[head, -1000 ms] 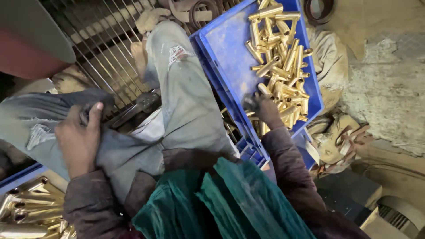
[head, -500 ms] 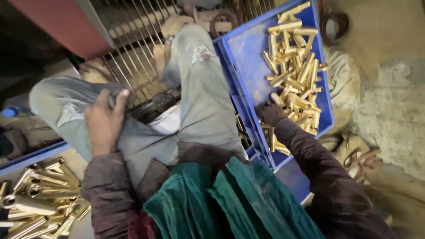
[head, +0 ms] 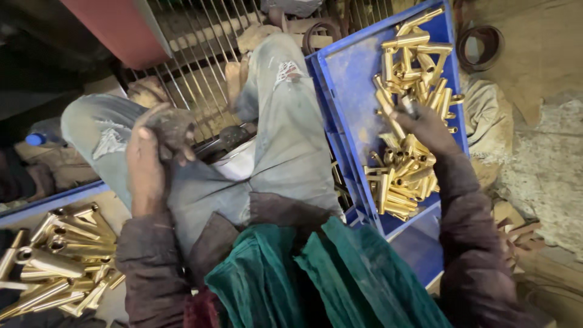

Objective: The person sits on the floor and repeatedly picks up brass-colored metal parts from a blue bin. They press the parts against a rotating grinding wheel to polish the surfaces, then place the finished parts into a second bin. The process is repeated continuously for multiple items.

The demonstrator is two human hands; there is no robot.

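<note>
Right hand (head: 425,127) reaches into the blue plastic crate (head: 349,91), fingers curled on a brass tube (head: 388,109) atop the pile. Left hand (head: 149,158) rests on the left knee (head: 109,130), closed around a dark lump (head: 173,127). More brass tubes lie bottom-left (head: 61,255).

The brass tubes (head: 407,121) are short, shiny, gold-coloured cylinders with open ends, heaped loosely inside a blue plastic crate (head: 352,91). They lie crisscrossed at all angles, most flat or slightly tilted, spread in a band along the crate's right wall from its far corner down to its near edge. The thickest pile sits at the near right corner; the crate's left half shows bare blue floor. One tube in the middle of the band is touched by the right hand (head: 425,124).
</note>
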